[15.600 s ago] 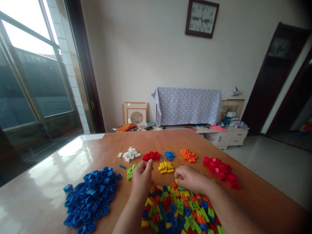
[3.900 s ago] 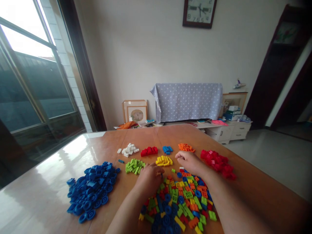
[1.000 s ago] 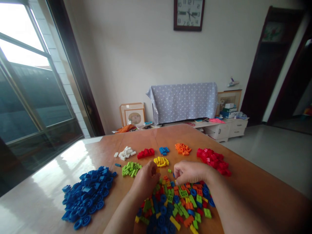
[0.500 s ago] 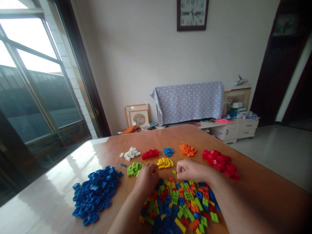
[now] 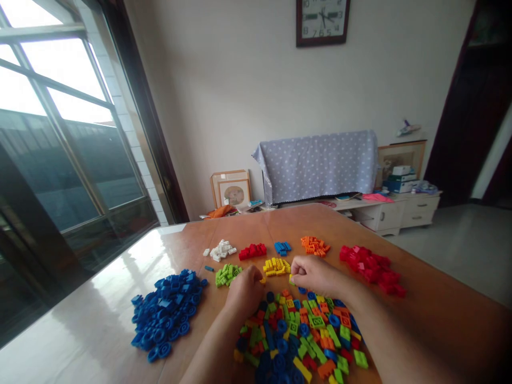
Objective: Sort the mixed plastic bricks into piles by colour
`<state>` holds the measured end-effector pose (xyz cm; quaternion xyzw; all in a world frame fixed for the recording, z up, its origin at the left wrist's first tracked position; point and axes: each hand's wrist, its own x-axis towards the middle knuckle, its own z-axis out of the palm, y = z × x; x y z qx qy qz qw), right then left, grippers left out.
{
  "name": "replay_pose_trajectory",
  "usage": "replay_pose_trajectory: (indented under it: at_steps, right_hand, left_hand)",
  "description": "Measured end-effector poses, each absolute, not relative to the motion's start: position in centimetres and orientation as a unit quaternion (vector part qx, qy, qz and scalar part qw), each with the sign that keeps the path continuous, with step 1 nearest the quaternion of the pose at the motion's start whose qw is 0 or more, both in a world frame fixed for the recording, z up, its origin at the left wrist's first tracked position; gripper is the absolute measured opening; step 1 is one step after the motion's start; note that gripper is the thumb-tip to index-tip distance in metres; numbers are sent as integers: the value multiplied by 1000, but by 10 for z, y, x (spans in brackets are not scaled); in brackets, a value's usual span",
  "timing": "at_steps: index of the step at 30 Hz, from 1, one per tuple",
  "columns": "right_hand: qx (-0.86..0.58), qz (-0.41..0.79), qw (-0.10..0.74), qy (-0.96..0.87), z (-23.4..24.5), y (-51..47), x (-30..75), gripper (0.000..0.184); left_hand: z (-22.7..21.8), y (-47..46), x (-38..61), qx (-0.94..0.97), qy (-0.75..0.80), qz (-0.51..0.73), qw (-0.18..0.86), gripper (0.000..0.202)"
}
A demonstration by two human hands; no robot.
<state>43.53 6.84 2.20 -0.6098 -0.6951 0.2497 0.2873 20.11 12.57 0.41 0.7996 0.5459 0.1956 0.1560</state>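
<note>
Right hand [image 5: 316, 274]: yellow brick [image 5: 290, 277] apparently pinched by fingers | Left hand [image 5: 246, 292]: grip cannot be told | Risk: yellow pile [image 5: 276, 266] scattered if brushed by either

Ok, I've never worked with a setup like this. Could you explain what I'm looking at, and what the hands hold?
There's no machine here: you see a person's bare left hand and right hand. Every picture comes from one camera worn on the head, looking forward and down.

On the table, a mixed heap of toy bricks lies closest. A big blue pile is to the left, with a larger red pile to the right. Between and beyond them sit smaller groups, including white bricks, green bricks and yellow bricks.

Small bits of colour show beside the curled fingers of both hands, but I can't tell whether either hand grips a piece.
</note>
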Motion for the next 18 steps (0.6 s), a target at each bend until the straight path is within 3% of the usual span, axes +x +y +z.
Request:
replay_pose_trajectory:
  at_steps: [18]
  right_hand:
    - [-607, 234, 301, -698, 20, 70, 434, 12]
  left_hand:
    - [19, 117, 203, 809, 551, 161, 125, 24]
